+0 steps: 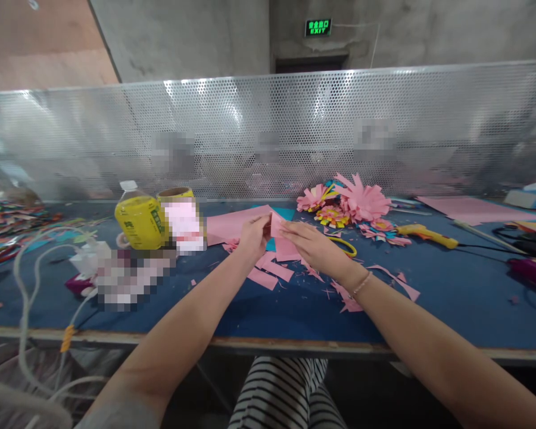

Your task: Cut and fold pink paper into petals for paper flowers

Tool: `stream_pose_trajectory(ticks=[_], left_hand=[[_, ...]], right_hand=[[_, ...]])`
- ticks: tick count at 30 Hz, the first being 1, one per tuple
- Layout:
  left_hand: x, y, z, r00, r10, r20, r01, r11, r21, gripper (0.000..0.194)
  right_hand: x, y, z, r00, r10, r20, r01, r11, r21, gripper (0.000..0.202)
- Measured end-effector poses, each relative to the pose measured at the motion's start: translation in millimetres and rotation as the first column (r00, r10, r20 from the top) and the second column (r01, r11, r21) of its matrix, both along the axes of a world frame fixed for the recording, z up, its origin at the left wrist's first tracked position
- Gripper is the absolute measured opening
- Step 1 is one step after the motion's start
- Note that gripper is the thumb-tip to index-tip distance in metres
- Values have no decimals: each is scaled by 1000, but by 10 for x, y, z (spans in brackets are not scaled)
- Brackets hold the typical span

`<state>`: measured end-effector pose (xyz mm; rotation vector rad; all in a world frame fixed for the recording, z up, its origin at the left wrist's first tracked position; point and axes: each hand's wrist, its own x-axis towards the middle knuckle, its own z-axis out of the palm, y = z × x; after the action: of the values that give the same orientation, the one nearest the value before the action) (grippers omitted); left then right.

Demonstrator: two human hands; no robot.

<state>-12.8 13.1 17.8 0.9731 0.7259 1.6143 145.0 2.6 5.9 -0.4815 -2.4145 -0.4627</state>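
Observation:
Between my two hands is a small piece of pink paper (276, 224), held up above the blue table. My left hand (255, 236) pinches its left edge with thumb and fingers. From the other side, my right hand (310, 243) grips it, fingers pressed together along the paper. Under and around the hands lie cut pink paper strips (263, 278) and small scraps. A larger pink sheet (226, 225) rests behind my left hand. Beside my right hand shows a yellow loop-shaped handle (346, 245), the rest of it hidden.
Paper flowers (364, 202) in pink, yellow and blue are piled at the back right, near a yellow glue gun (429, 235). A yellow-labelled bottle (138, 220) and a tape roll (176, 195) stand left. White cables (22, 286) hang over the left edge. A perforated metal screen (250, 113) closes the back.

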Motion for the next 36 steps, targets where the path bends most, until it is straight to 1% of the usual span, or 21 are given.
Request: stream_pose_trajectory(ticks=[3,8,11,14,18,21,28,36], left_hand=[[4,21,-9,1000,-4,4,4,1000,21,7],[9,14,0,1000,14,9,-14,1000,-1,9],[15,-10,20,1000,-15,6,15,1000,-2,11],[23,-33,36,998,-53,-19,54,998,34,12],[39,-33,40,996,-78,-44,80,996,49,11],[46,-14,28,996,-65,-61,69,996,65,12],[39,-5,10,996,-55,-63,59,996,63,12],[39,-8,9,991,-6,-131,13,999,52,20]], right_hand=[[10,30,-8,1000,5,18,-5,1000,20,42],[17,73,-18,1000,3,21,-3,1000,23,42],[17,79,-14,1000,-16,19,15,1000,19,42],[28,82,-8,1000,-17,12,17,1000,12,41],[52,91,-4,999,-10,-37,10,1000,-1,40],[60,95,-1,999,-13,-51,13,1000,-10,40],[81,106,3,1000,-14,-16,14,1000,10,41],[89,99,8,1000,-14,-14,14,1000,23,40]])
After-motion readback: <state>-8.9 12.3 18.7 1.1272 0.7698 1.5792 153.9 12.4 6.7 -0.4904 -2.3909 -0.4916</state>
